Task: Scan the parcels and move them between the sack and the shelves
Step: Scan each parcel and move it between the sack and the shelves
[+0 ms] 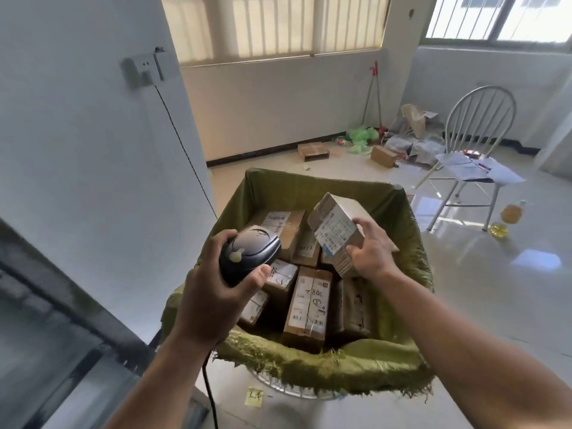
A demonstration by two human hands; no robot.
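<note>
Over the sack (309, 370), the right hand (371, 246) grips a parcel (335, 230), label tilted left toward the scanner (250, 252) (the left hand (213, 292) clasps it).

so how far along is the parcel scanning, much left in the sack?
Done: nothing provable, since no shelved parcels are in view. In hand: the left hand grips the scanner close to the labelled parcel, which the right hand holds over the green sack. Left: several boxes lie in the sack, so most of the job looks outstanding.
</note>
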